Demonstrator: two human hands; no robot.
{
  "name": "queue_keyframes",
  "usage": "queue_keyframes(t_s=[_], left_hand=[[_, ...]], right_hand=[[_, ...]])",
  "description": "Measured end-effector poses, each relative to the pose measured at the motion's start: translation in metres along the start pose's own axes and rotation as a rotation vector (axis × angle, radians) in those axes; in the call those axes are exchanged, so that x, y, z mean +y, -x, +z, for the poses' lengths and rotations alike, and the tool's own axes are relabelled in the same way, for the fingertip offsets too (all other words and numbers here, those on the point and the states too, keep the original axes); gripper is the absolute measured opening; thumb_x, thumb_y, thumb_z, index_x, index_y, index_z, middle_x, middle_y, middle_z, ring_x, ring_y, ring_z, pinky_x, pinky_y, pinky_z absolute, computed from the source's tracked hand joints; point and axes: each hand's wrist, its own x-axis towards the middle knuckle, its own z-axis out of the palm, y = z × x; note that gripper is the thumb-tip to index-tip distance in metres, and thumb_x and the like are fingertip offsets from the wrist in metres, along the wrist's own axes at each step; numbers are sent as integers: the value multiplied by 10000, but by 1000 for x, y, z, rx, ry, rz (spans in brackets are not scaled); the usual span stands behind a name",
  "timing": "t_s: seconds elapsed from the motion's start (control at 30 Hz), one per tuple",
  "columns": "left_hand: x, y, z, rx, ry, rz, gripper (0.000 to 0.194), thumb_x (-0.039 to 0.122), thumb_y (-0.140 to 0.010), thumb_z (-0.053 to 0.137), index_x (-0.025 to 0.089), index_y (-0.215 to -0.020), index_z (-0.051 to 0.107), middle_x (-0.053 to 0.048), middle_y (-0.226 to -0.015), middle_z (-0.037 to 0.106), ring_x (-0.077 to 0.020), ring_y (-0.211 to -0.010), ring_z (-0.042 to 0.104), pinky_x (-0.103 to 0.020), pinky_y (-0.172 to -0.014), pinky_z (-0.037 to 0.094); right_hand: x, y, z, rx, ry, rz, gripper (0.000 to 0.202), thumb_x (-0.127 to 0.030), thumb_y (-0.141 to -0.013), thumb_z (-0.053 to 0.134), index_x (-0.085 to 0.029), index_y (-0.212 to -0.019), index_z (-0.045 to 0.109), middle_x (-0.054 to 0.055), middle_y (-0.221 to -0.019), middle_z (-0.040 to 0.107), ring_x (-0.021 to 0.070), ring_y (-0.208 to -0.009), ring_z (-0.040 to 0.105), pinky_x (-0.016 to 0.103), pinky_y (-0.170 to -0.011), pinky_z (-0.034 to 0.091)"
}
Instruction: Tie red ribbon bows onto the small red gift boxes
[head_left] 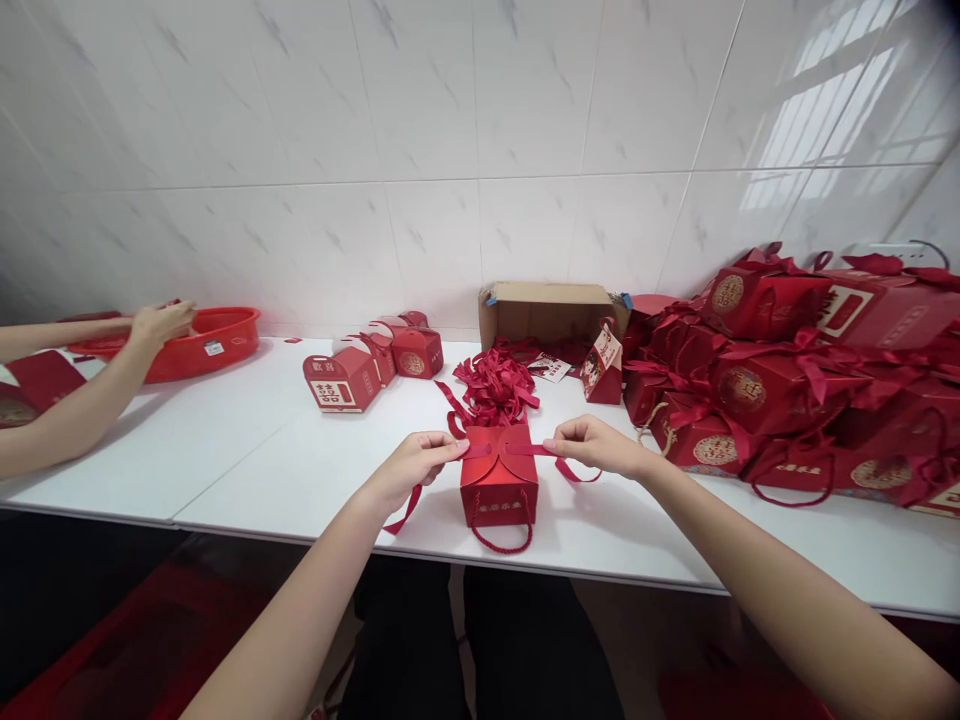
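Observation:
A red gift box (496,492) with a twisted cord handle stands in front of me near the table's edge, its curved top flaps folded together. Across the top runs a red ribbon (526,450), threaded through the flaps. My left hand (411,468) pinches the ribbon at the box's left side, and a loose tail hangs below that hand. At the right side my right hand (592,443) pinches the other length, whose end curls down beneath the fingers. Right behind the box lies a heap of cut red ribbons (496,385).
Tied red boxes (757,390) are piled at the right. A cardboard carton (555,292) and a small printed box (602,365) stand behind the ribbons. More boxes (345,380) line the left back. Another person's hands (161,325) reach over a red basin (217,345) at far left.

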Motion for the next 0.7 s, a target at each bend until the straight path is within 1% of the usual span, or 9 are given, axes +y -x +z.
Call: queue_keyframes(t_s=[0.17,0.3,0.37,0.43,0.5,0.53,0.57,0.63,0.7], left_hand=[[-15,-2,0,-96,117,-122,362,481,-660,678,158,-659,515,80,-530,268,-44,-443,162,-220,-439,64],[-23,-5,4,-75,103,-83,382,522,-684,634,152,-696,543,55,-566,377,-53,-457,259,-204,-431,155],[-25,-5,3,36,17,15,358,513,-721,594,158,-754,570,15,-661,483,-85,-549,405,-202,-493,295],[-27,1,1,288,-167,137,333,493,-757,546,169,-823,589,-37,-834,562,-143,-735,509,-245,-645,397],[-28,14,0,544,-420,231,310,465,-784,498,180,-853,598,-69,-938,574,-193,-859,525,-294,-754,409],[-28,22,1,595,-534,252,295,447,-798,473,186,-849,601,-70,-933,579,-202,-863,530,-304,-763,407],[-28,31,3,578,-626,254,284,430,-814,445,196,-845,604,-63,-896,590,-204,-831,540,-306,-747,407],[-27,45,11,390,-727,183,292,399,-851,380,220,-820,608,-39,-795,616,-196,-729,558,-295,-673,400],[-28,51,20,235,-768,66,321,384,-864,345,231,-807,622,-44,-755,640,-214,-698,572,-297,-622,377]], right_hand=[[31,-8,13,-35,-169,39,488,-588,-725,577,-174,-552,385,-84,-470,292,36,-420,224,199,-414,159],[55,-14,19,-13,-228,125,458,-606,-702,587,-174,-626,455,-78,-435,378,48,-367,288,198,-389,195],[57,-11,16,87,-168,121,424,-569,-698,618,-160,-720,511,-38,-529,490,65,-424,383,201,-412,254],[53,-4,10,274,-118,59,404,-538,-723,615,-152,-818,544,3,-684,557,82,-543,457,209,-484,329],[44,7,5,398,-147,-3,386,-530,-779,557,-153,-860,558,0,-717,539,82,-587,448,217,-538,349],[39,14,4,392,-182,-13,385,-530,-804,523,-150,-851,569,-9,-684,516,78,-573,427,219,-538,339],[35,20,4,331,-219,-8,396,-530,-822,497,-144,-840,585,-18,-638,488,73,-548,399,219,-524,320],[26,31,8,107,-249,38,432,-529,-837,475,-126,-855,627,-27,-571,456,63,-499,345,219,-488,274],[20,37,17,-104,-209,137,467,-529,-834,485,-120,-999,636,-20,-549,485,59,-472,322,217,-460,245]])
